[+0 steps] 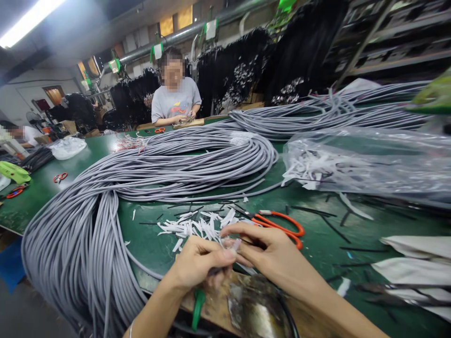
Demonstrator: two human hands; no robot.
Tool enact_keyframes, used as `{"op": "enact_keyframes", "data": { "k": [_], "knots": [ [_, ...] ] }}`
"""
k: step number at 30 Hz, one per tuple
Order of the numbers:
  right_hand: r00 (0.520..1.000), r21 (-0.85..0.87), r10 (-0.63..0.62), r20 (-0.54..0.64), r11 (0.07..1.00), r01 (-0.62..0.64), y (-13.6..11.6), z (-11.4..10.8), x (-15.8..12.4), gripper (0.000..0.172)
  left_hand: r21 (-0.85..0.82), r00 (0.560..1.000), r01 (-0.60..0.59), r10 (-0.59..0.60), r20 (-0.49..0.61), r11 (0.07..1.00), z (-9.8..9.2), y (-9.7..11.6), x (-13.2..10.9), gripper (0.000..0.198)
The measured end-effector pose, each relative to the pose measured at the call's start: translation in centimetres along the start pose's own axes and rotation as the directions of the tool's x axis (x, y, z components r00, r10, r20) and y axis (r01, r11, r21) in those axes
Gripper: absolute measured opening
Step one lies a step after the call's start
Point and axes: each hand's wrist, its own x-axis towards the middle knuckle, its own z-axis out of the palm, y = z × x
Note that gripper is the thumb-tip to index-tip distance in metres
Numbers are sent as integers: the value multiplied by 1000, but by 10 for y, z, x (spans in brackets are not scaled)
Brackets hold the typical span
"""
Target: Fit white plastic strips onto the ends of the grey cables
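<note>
My left hand (202, 263) is closed, thumb and fingers pinching what looks like a pale cable end (237, 245). A single grey cable (143, 266) runs from the big bundle to behind my left wrist; its link to the pinched end is hidden. Close beside it, my right hand (273, 249) has its fingers curled in at the same spot, and what they grip is too blurred to make out. White strips (197, 227) lie heaped just beyond my fingers. Scissors with orange handles (282, 223) rest behind my right hand.
Grey cable bundles (183, 164) cover the table's middle and hang over its left edge. A clear plastic bag (369, 162) of white strips lies right, near pliers (398, 293). Below my hands is a wooden board (211, 305) with a worn metal piece. Across sits a person (176, 101).
</note>
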Motion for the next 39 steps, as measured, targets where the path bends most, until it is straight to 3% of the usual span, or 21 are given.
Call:
{"op": "enact_keyframes", "data": {
  "k": [3, 6, 16, 20, 31, 39],
  "knots": [
    [1000, -33, -14, -27, 999, 13, 2, 0, 1, 26, 1, 993, -97, 97, -68, 995, 0, -2, 2, 48],
    [998, -34, -21, -61, 999, 19, 3, 1, 1, 27, -8, 985, -124, 121, -126, 992, -1, -1, 3, 45],
    [993, -24, -65, -103, 998, 62, 4, 2, -2, 27, -179, 965, -21, -27, -261, 984, 4, 4, 4, 42],
    [992, -47, -92, -85, 995, 88, 6, 3, -3, 27, -158, 947, -46, -7, -320, 986, 4, 3, 4, 43],
    [991, -53, -125, -52, 991, 122, 6, 2, -4, 30, 45, 971, -10, 20, -239, 999, 5, 5, -1, 46],
    [995, -48, -76, -65, 996, 73, 7, 1, -4, 35, -56, 954, -36, 18, -298, 998, 13, 2, -1, 49]
  ]
}}
